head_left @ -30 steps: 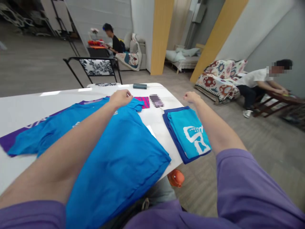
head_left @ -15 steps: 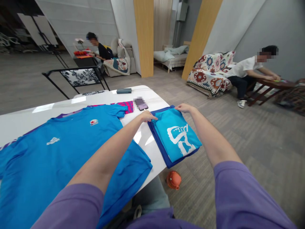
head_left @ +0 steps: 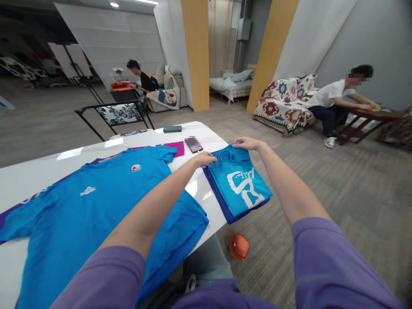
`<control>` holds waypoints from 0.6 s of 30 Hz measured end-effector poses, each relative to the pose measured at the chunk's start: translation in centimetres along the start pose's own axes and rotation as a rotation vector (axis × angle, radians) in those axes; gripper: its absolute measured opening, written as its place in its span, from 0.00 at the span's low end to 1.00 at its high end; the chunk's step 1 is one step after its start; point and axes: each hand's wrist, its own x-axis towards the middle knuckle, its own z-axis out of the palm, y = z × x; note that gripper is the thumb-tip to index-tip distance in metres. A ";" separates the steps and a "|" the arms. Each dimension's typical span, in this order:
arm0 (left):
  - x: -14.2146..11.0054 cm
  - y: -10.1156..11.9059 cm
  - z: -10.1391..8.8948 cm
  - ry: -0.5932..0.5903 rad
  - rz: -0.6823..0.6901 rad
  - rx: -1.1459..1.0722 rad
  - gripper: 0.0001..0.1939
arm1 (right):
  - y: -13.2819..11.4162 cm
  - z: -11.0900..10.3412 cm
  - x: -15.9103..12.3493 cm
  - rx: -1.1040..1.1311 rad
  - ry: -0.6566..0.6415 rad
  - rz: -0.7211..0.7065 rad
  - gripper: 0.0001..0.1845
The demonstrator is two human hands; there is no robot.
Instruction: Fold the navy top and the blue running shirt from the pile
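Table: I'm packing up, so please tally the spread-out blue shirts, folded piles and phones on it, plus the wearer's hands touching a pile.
Spread-out blue shirt: 1
Folded pile: 1
Phone: 1
Hands: 2, left hand and right hand
Total: 5

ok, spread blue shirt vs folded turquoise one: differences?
The blue shirt lies spread out; the turquoise garment is folded. The blue shirt has small chest logos; the turquoise garment has large white lettering. The blue shirt covers more area than the turquoise garment. Both bear white markings.
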 end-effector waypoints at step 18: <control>-27.7 15.5 -21.3 0.383 0.606 -0.185 0.14 | -35.3 -14.8 -21.0 -0.436 1.067 -0.697 0.13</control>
